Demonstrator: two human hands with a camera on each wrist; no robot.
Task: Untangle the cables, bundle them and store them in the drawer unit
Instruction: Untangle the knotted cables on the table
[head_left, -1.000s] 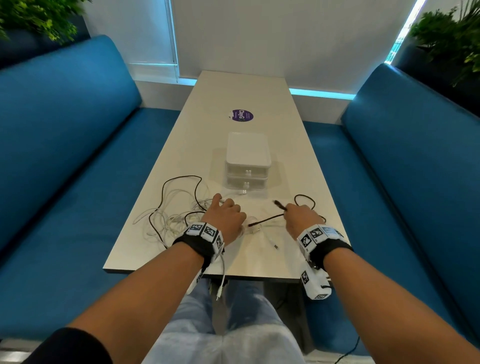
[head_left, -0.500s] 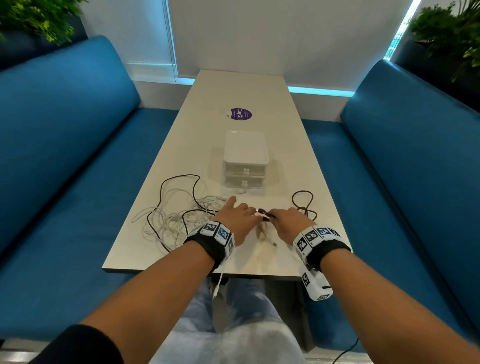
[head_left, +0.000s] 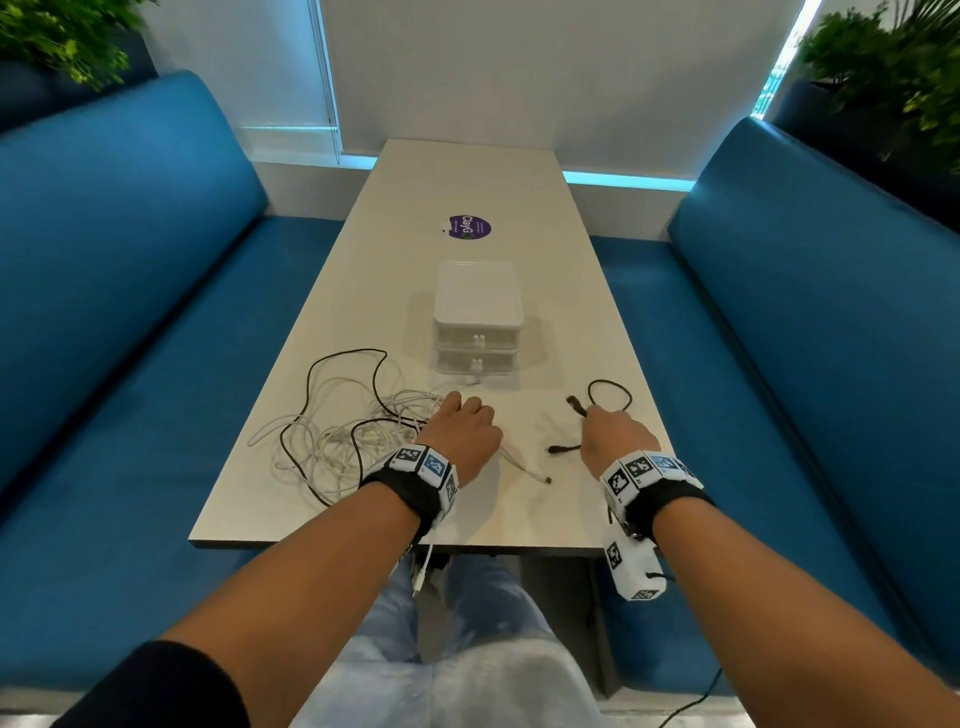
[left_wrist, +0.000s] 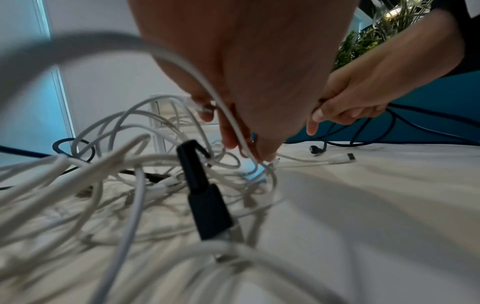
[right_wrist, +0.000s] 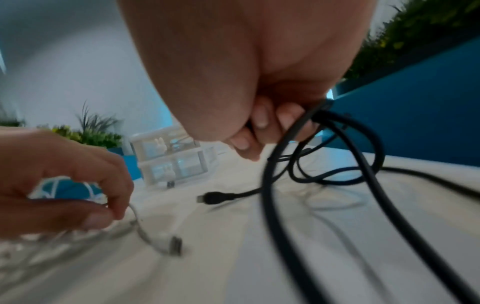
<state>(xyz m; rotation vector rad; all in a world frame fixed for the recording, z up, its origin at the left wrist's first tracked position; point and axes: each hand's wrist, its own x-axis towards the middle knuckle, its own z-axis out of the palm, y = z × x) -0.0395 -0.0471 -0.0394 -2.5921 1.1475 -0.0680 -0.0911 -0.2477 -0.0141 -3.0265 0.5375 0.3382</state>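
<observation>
Cables lie tangled on the table before the drawer unit; right hand grips the black cable, left hand pinches a white strand, so draw gently apart.

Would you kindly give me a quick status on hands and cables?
Right hand grips black cable. Left hand pinches white cable beside tangle. Drawer unit shut.

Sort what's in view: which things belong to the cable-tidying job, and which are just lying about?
Job:
- black cable, gripped by the right hand
- white cables, tangled with a second dark cable, under the left hand
- drawer unit, both drawers shut

Lying about:
- purple sticker on the table
- plants
- blue benches
</observation>
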